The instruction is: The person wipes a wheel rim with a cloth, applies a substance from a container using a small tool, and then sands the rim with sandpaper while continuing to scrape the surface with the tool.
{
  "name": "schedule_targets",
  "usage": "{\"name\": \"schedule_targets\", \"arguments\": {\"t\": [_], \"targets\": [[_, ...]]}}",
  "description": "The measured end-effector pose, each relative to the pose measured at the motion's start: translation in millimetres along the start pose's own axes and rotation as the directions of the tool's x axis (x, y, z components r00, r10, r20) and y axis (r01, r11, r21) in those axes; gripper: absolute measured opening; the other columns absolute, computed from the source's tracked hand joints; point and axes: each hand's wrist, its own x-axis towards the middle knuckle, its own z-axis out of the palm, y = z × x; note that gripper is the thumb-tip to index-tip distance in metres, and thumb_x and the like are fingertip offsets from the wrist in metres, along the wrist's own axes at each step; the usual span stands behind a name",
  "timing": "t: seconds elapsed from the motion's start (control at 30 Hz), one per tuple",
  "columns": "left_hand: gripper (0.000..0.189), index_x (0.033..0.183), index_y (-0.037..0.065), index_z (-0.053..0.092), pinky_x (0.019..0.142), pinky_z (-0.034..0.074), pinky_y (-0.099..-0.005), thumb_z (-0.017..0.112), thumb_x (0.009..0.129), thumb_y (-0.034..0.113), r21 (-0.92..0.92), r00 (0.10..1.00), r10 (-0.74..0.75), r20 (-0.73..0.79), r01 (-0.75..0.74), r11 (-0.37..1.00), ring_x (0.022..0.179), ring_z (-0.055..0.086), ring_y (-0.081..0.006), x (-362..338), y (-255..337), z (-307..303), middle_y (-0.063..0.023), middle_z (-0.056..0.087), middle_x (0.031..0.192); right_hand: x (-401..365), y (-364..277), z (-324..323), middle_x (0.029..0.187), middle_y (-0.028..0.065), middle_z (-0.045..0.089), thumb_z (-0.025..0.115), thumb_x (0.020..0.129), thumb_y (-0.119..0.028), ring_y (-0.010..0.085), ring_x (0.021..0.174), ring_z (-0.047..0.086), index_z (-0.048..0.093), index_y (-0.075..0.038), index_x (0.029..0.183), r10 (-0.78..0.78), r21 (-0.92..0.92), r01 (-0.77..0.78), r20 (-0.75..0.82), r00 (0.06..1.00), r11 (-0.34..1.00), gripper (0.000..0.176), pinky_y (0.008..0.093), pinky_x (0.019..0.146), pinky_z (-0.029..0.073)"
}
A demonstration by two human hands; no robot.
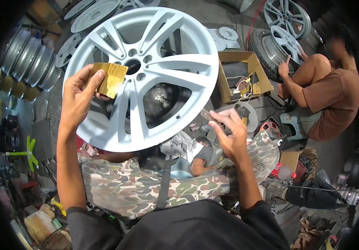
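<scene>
A large light-grey alloy wheel rim (175,62) with paired spokes lies in front of me, above my camouflage-covered lap. My left hand (83,89) pinches a yellow-brown sheet with printed marks (112,79) between thumb and fingers, over the rim's left spokes. At the rim's lower right edge, my right hand (231,133) holds a small flat greyish piece (207,114) between thumb and fingertips. What the piece is cannot be made out.
An open cardboard box (263,77) with cables stands right of the rim. Beyond it a person (331,98) sits on a low stool, hands on another wheel (287,41). Crumpled cloth (179,146) lies below the rim; a bottle (283,171) lies lower right.
</scene>
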Motion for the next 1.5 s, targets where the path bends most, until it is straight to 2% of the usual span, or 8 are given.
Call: {"name": "schedule_targets", "arguments": {"t": [0.23,0.57,0.7,0.83,1.03,1.2,1.37,1.5], "targets": [[0.029,0.112,-0.004,0.068,0.060,0.048,-0.0198,0.062,0.105,0.023,-0.003,1.000,-0.021,-0.012,0.021,1.000,0.072,0.063,-0.0041,-2,1,-1,0.0001,0.068,0.086,1,0,16,0.094,0.0106,0.066,0.078,0.084,0.001,0.0200,0.083,0.066,0.075,-0.002,0.113,0.005,0.009,-0.004,-0.090,0.996,1.000,0.030,0.0303,0.075,0.052],[0.030,0.112,-0.003,0.069,0.061,0.048,-0.0202,0.063,0.104,0.025,0.032,1.000,-0.009,-0.022,0.009,0.999,0.072,0.061,-0.0033,-5,-2,-10,0.0007,0.067,0.086,-18,-17,7,0.091,0.0113,0.064,0.079,0.080,0.005,0.0221,0.081,0.066,0.075,-0.001,0.112,-0.013,-0.007,0.014,0.044,0.999,1.000,0.033,0.0310,0.072,0.052],[0.035,0.118,-0.005,0.068,0.057,0.052,-0.0201,0.065,0.103,0.027,0.016,0.999,0.041,-0.020,-0.041,0.999,0.070,0.065,-0.0057,-4,-8,-13,-0.0030,0.070,0.086,2,-19,-1,0.092,0.0116,0.065,0.077,0.083,0.002,0.0230,0.079,0.064,0.074,0.000,0.112,-0.023,-0.104,0.018,-0.047,0.999,0.994,0.029,0.0322,0.071,0.051],[0.036,0.118,-0.005,0.069,0.057,0.052,-0.0202,0.065,0.103,0.027,0.043,0.999,0.030,-0.040,-0.029,0.999,0.070,0.064,-0.0056,-6,-8,-13,-0.0030,0.069,0.086,3,-25,0,0.091,0.0122,0.064,0.077,0.083,0.002,0.0227,0.079,0.064,0.074,0.001,0.111,0.022,-0.098,-0.020,0.025,0.999,0.995,0.028,0.0321,0.069,0.051],[0.036,0.118,-0.005,0.069,0.058,0.051,-0.0205,0.065,0.103,0.027,0.043,1.000,-0.007,-0.020,0.007,0.999,0.070,0.062,-0.0057,-6,-8,-12,-0.0031,0.068,0.085,-3,-31,-8,0.090,0.0111,0.065,0.078,0.081,0.003,0.0225,0.080,0.066,0.074,0.000,0.111,-0.057,-0.032,0.063,0.173,0.983,0.997,0.030,0.0324,0.071,0.052],[0.031,0.113,-0.004,0.069,0.057,0.049,-0.0197,0.064,0.104,0.025,0.065,1.000,0.018,0.005,-0.018,0.998,0.071,0.061,-0.0041,-6,-7,-13,-0.0010,0.067,0.085,30,-23,-27,0.088,0.0129,0.063,0.076,0.086,-0.003,0.0230,0.075,0.062,0.074,0.001,0.109,-0.019,-0.198,0.027,0.045,0.999,0.980,0.024,0.0339,0.068,0.050],[0.030,0.113,-0.004,0.069,0.057,0.049,-0.0199,0.064,0.104,0.024,0.055,1.000,-0.005,-0.012,0.006,0.998,0.070,0.060,-0.0039,-8,-7,-10,-0.0013,0.067,0.085,35,-27,-26,0.087,0.0131,0.062,0.075,0.085,-0.002,0.0233,0.076,0.063,0.074,0.002,0.109,-0.029,-0.212,0.051,0.106,0.994,0.976,0.024,0.0338,0.069,0.050],[0.029,0.113,-0.005,0.068,0.058,0.049,-0.0201,0.064,0.103,0.023,0.056,0.999,-0.032,-0.006,0.032,0.998,0.071,0.060,-0.0038,-8,-5,-10,-0.0012,0.067,0.086,19,-31,-23,0.087,0.0128,0.063,0.076,0.084,-0.002,0.0239,0.077,0.064,0.074,0.002,0.108,-0.051,-0.131,0.075,0.179,0.983,0.988,0.025,0.0333,0.071,0.051]]}}
